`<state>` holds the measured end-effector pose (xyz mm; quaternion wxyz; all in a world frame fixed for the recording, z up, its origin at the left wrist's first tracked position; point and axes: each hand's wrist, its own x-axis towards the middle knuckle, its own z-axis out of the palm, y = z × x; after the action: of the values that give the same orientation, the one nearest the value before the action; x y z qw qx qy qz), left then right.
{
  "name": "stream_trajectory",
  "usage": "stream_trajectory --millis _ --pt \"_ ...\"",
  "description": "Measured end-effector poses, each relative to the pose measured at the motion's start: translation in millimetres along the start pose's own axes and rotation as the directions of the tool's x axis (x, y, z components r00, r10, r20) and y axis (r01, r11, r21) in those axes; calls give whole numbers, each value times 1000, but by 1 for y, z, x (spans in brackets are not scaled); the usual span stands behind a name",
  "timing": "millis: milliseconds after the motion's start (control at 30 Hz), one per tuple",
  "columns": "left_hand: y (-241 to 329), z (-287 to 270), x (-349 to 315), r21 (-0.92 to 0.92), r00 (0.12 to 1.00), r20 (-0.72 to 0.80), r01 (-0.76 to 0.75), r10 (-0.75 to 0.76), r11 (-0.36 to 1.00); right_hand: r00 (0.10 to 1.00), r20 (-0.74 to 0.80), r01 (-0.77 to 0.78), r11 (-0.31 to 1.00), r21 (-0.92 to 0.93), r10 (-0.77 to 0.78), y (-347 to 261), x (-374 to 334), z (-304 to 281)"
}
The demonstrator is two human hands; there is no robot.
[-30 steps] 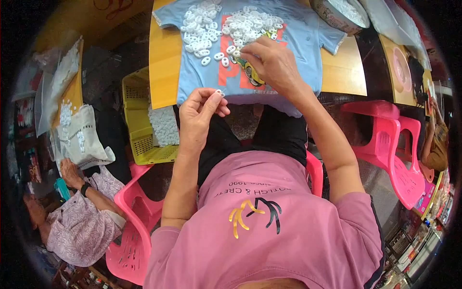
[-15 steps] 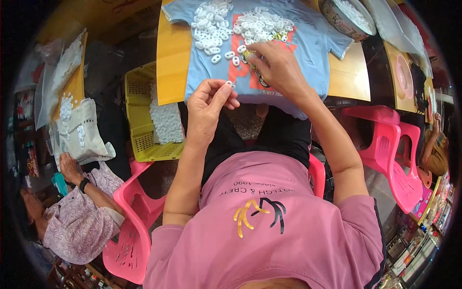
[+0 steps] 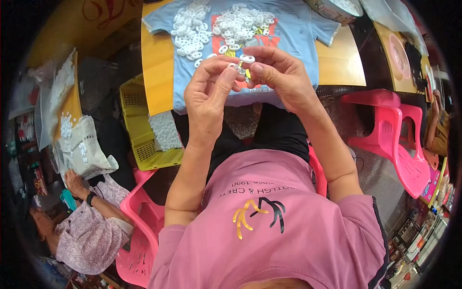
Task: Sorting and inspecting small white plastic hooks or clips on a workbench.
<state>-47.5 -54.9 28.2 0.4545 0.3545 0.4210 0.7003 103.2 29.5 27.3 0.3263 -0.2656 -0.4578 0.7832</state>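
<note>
In front of my chest my two hands meet over the near edge of the table. My right hand (image 3: 284, 79) pinches a white oval plastic piece with two holes (image 3: 247, 59) between thumb and fingers. My left hand (image 3: 208, 96) is closed on a small white piece (image 3: 232, 66) at its fingertips, mostly hidden by the thumb. Something small and shiny shows between the hands, too small to name. Beyond them, a heap of similar white two-hole pieces (image 3: 240, 26) and a second heap (image 3: 188, 31) lie on a light-blue T-shirt (image 3: 303, 53) spread over the table.
The yellow-topped table (image 3: 156, 62) has a round tub (image 3: 337, 10) at its far right. To its left stands a yellow-green crate (image 3: 138, 132) holding white pieces. A pink chair (image 3: 380, 120) is at right. Further left, another person's hand (image 3: 74, 183) rests by a cream cloth (image 3: 89, 154).
My right hand has come from the heap toward my left hand, bringing a white two-hole piece. My left hand has risen slightly. The view has shifted a little.
</note>
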Motion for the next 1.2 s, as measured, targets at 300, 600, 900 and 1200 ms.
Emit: stream_trajectory --millis 300,600,900,1200 --pt "-3 4 -1 40 1000 31 2 -4 999 974 -4 212 917 -337 -227 2 -8 -3" --pt "-1 9 -3 -9 996 24 88 -88 996 987 -66 142 984 -107 -150 0 -9 -3" --pt "0 15 0 33 989 25 148 -149 988 987 -39 147 980 -137 -154 -5 -14 0" --pt "1 18 0 58 984 32 175 -177 983 980 -93 175 984 -42 -178 -3 -12 -2"
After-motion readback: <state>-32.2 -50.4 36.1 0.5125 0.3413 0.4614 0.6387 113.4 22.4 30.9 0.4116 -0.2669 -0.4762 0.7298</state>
